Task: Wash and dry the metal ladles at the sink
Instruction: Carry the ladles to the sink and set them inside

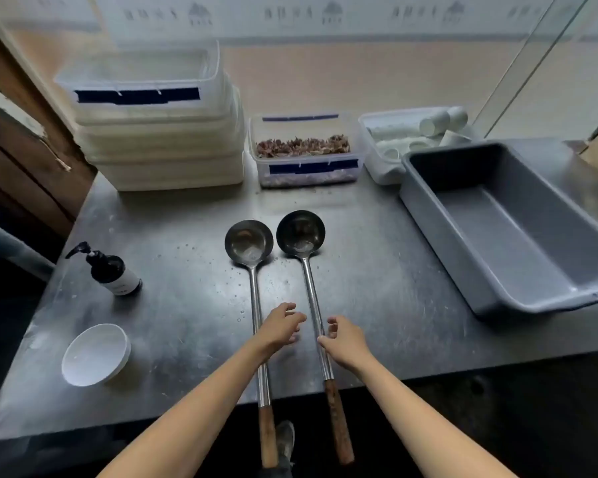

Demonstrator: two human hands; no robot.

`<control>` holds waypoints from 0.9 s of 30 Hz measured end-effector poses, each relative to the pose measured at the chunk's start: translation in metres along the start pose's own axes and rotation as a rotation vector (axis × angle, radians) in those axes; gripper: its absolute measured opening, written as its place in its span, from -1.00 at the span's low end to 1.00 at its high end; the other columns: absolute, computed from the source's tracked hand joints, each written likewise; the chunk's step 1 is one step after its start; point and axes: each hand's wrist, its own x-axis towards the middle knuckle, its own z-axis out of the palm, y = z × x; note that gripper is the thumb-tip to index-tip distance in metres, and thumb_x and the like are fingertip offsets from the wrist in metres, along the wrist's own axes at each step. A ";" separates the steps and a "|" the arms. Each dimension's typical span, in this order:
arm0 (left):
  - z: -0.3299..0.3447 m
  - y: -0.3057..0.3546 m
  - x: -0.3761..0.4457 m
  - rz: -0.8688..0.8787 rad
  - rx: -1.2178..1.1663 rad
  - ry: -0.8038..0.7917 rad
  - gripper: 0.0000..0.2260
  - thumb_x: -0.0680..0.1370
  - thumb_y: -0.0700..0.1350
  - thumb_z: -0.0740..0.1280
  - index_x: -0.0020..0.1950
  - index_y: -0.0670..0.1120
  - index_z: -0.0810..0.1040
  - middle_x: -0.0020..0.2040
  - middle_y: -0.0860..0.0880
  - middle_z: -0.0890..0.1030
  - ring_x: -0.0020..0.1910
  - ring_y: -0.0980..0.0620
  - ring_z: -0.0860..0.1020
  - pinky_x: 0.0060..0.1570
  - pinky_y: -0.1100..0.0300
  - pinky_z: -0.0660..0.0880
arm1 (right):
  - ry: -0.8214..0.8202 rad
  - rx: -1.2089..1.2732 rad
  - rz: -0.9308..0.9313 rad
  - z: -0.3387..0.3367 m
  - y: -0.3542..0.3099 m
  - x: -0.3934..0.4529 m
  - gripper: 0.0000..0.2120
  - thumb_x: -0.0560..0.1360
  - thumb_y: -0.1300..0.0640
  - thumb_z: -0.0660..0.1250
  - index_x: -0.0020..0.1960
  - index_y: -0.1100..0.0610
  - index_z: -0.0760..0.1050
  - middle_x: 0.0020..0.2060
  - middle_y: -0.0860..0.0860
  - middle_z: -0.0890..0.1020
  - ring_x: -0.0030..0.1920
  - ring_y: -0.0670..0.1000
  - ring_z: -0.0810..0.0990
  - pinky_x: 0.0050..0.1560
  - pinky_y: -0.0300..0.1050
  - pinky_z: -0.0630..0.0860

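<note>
Ladles lie side by side on the steel counter (187, 332), bowls up and away from me, wooden grips jutting past the near edge. My right hand (345, 341) hovers at the right ladle (311, 298), fingers loosely curled and spread, thumb tip touching or just beside the metal shaft; it has not closed round anything. My left hand (279, 327) sits between the two shafts, over the left ladle (254, 288), fingers relaxed and slightly bent, holding nothing; whether it touches the shaft I cannot tell. Water drops speckle the counter around the bowls.

Further left stands a dark pump bottle (109, 270) with a pale label whose print is too small to read, and nearer me a white bowl (95, 353). To the right rests a grey plastic tub (508, 229). Along the back are stacked clear containers (159, 132) with blue latches, a clear box of dried brown pieces (304, 150), and a bin of white cups (411, 136). The wall border carries repeated marks, blurred beyond reading.
</note>
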 end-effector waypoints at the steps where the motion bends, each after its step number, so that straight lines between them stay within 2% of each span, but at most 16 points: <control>1: 0.002 0.003 0.002 -0.004 -0.098 -0.020 -0.70 0.57 -0.11 0.29 0.30 -0.05 0.41 -0.03 -0.08 0.50 -0.12 0.03 0.49 -0.13 0.15 0.47 | 0.015 0.008 0.006 0.002 0.000 0.005 -0.49 0.53 0.09 0.40 0.44 0.14 0.39 0.21 0.06 0.58 0.17 0.02 0.57 0.12 -0.20 0.47; 3: 0.002 0.005 0.012 -0.060 -0.179 -0.082 -0.93 0.56 -0.16 0.27 -0.03 0.01 0.44 -0.18 -0.07 0.38 -0.23 0.02 0.40 -0.24 0.17 0.35 | 0.036 0.015 0.028 0.005 0.000 0.010 -0.53 0.51 0.12 0.42 0.39 0.14 0.43 0.12 0.02 0.61 0.07 -0.01 0.59 0.12 -0.21 0.49; 5: 0.002 0.001 0.021 -0.085 -0.202 -0.079 -0.86 0.57 -0.15 0.26 -0.16 0.03 0.41 -0.15 -0.06 0.41 -0.14 -0.04 0.45 -0.16 0.16 0.43 | 0.049 0.024 0.046 0.008 0.000 0.014 -0.55 0.48 0.13 0.45 0.35 0.13 0.47 0.02 -0.02 0.61 -0.04 -0.05 0.60 0.07 -0.25 0.50; 8: 0.004 -0.002 0.034 -0.103 -0.242 -0.062 -0.91 0.61 -0.11 0.25 -0.04 -0.03 0.53 0.01 -0.03 0.59 0.08 -0.03 0.59 0.17 0.04 0.57 | 0.059 -0.005 0.048 0.010 -0.001 0.019 -0.55 0.43 0.12 0.51 0.29 0.10 0.51 -0.06 -0.06 0.60 -0.16 -0.11 0.58 0.01 -0.24 0.54; 10: 0.008 -0.003 0.044 -0.115 -0.278 -0.055 -0.87 0.62 -0.10 0.24 0.05 -0.08 0.57 0.11 -0.03 0.64 0.15 0.02 0.61 0.23 0.04 0.55 | 0.075 -0.010 0.067 0.013 0.001 0.023 -0.55 0.40 0.11 0.55 0.24 0.09 0.53 -0.14 -0.13 0.58 -0.21 -0.15 0.57 0.01 -0.20 0.58; 12: 0.012 -0.004 0.051 -0.128 -0.298 -0.008 -0.85 0.62 -0.12 0.24 0.07 -0.11 0.57 0.13 -0.06 0.65 0.14 0.02 0.62 0.22 0.09 0.54 | 0.089 -0.017 0.078 0.015 -0.001 0.021 -0.54 0.35 0.04 0.58 0.20 0.02 0.54 -0.16 -0.16 0.58 -0.16 -0.11 0.61 0.02 -0.14 0.60; 15: 0.016 -0.003 0.059 -0.132 -0.308 0.022 -0.84 0.58 -0.16 0.29 0.08 -0.18 0.61 0.05 -0.11 0.69 0.09 0.00 0.65 0.20 0.08 0.57 | 0.127 -0.063 0.118 0.015 -0.005 0.021 -0.57 0.34 -0.01 0.55 0.18 -0.05 0.56 -0.10 -0.13 0.62 -0.02 -0.04 0.65 0.01 -0.15 0.55; 17: 0.018 -0.006 0.064 -0.128 -0.304 -0.010 -0.75 0.55 -0.17 0.33 0.18 -0.25 0.59 -0.01 -0.12 0.69 0.00 0.00 0.67 0.09 0.12 0.61 | 0.133 -0.067 0.148 0.014 -0.006 0.021 -0.61 0.34 -0.01 0.52 0.15 -0.05 0.58 -0.10 -0.12 0.64 0.02 -0.01 0.66 0.01 -0.15 0.54; 19: 0.021 -0.003 0.064 -0.121 -0.309 -0.013 -0.77 0.57 -0.23 0.33 0.22 -0.24 0.53 -0.03 -0.13 0.66 -0.06 0.00 0.65 0.02 0.15 0.60 | 0.133 -0.046 0.167 0.012 -0.008 0.020 -0.69 0.34 0.01 0.52 0.06 0.00 0.62 -0.15 -0.09 0.66 -0.03 -0.01 0.65 -0.07 -0.17 0.50; 21: 0.023 -0.001 0.066 -0.110 -0.299 -0.011 -0.77 0.58 -0.27 0.33 0.23 -0.22 0.50 0.01 -0.16 0.64 -0.01 -0.07 0.65 0.08 0.09 0.60 | 0.117 -0.021 0.159 0.009 -0.009 0.022 -0.78 0.34 0.03 0.51 -0.05 0.08 0.65 -0.24 -0.06 0.68 -0.17 -0.03 0.61 -0.17 -0.16 0.48; 23: 0.025 0.002 0.067 -0.099 -0.283 -0.018 -0.69 0.56 -0.29 0.36 0.30 -0.27 0.49 -0.03 -0.18 0.61 -0.06 -0.11 0.65 0.03 0.05 0.62 | 0.078 0.003 0.135 0.005 -0.007 0.024 -0.86 0.34 0.05 0.52 -0.16 0.08 0.66 -0.40 -0.08 0.62 -0.31 -0.10 0.56 -0.15 -0.11 0.54; 25: 0.027 0.004 0.066 -0.093 -0.281 0.002 -0.66 0.54 -0.32 0.38 0.31 -0.26 0.48 0.07 -0.23 0.61 0.01 -0.20 0.67 -0.02 0.04 0.66 | 0.021 0.052 0.122 -0.002 -0.005 0.025 -0.87 0.32 0.09 0.55 -0.18 0.11 0.68 -0.48 -0.10 0.54 -0.39 -0.13 0.50 -0.11 -0.03 0.61; 27: 0.029 0.009 0.063 -0.079 -0.284 0.021 -0.69 0.53 -0.36 0.39 0.26 -0.25 0.49 0.13 -0.22 0.59 0.07 -0.24 0.66 -0.12 0.09 0.67 | -0.020 0.110 0.114 -0.012 -0.005 0.022 -0.84 0.33 0.13 0.57 -0.12 0.13 0.71 -0.43 -0.08 0.53 -0.37 -0.10 0.51 -0.10 0.04 0.66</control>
